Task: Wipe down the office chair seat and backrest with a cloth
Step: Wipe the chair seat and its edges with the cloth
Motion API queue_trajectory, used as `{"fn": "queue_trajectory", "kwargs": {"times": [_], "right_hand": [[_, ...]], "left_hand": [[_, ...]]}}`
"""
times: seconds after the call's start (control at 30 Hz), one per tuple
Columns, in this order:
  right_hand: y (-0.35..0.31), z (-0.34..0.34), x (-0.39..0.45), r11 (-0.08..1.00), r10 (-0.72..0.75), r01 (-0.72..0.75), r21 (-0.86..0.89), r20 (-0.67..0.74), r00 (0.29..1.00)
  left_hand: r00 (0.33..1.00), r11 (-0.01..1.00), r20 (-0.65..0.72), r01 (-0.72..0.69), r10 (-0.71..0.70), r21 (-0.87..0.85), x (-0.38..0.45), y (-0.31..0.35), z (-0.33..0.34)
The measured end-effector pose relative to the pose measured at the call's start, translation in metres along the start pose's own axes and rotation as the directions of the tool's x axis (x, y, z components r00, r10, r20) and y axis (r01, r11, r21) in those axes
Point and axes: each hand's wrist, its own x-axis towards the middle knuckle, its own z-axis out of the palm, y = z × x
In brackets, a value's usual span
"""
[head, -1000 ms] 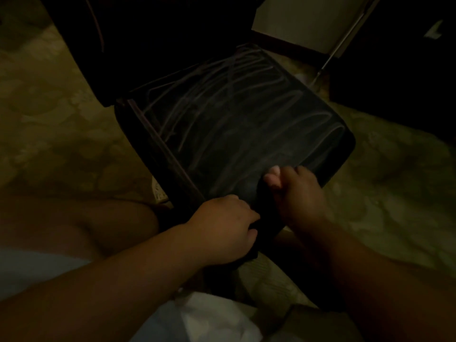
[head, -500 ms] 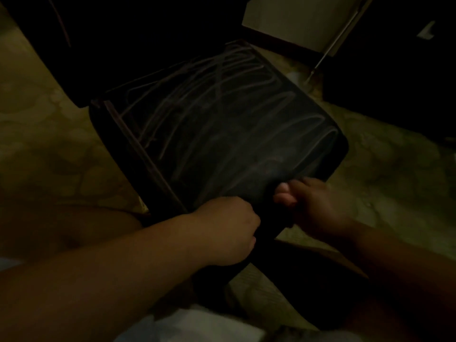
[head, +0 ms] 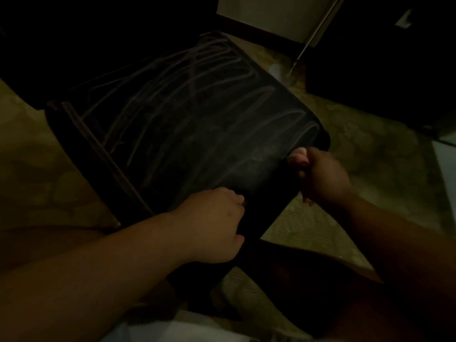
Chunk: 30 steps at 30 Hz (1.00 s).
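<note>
Both hands grip the near edge of the dark, streaked padded chair seat (head: 187, 134): left hand (head: 212, 225) steadies, right hand (head: 320, 176) apparently wipes; no cloth is discernible.

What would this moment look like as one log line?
scene: dim | left hand: grips seat front edge | right hand: grips seat corner | cloth: not discernible

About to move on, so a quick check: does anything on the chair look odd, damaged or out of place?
The dark seat is covered in pale, criss-crossing streaks, thickest toward the far edge; smears or scratches, too dim to tell. Both the left hand and right hand grip its near edge. No cloth shows clearly.
</note>
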Motion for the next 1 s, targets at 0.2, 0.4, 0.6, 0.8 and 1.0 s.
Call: {"fn": "queue_trajectory", "kwargs": {"times": [0.2, 0.4, 0.6, 0.8, 1.0], "right_hand": [[-0.018, 0.005, -0.027, 0.981, -0.192, 0.192, 0.008, 0.075, 0.979], [0.017, -0.009, 0.025, 0.992, 0.125, -0.125, -0.015, -0.009, 0.992], [-0.034, -0.006, -0.018, 0.977, -0.212, 0.214, -0.005, 0.107, 0.971], [0.012, -0.015, 0.005, 0.993, 0.038, -0.043, -0.11, -0.039, 0.998], [-0.037, 0.006, -0.065, 0.977, -0.193, 0.196, -0.082, 0.044, 0.98]], "left_hand": [[1.0, 0.999, -0.012, 0.006, -0.007, -0.044, 0.008, -0.007, -0.006], [0.999, 0.999, -0.041, 0.026, -0.027, -0.021, 0.005, -0.001, 0.0], [0.996, 0.997, -0.044, 0.07, -0.072, -0.041, -0.001, -0.006, 0.001], [0.991, 0.994, -0.078, 0.102, -0.105, -0.04, -0.018, -0.016, 0.008], [0.97, 0.972, -0.071, 0.226, -0.23, -0.072, -0.039, -0.033, 0.002]]}}
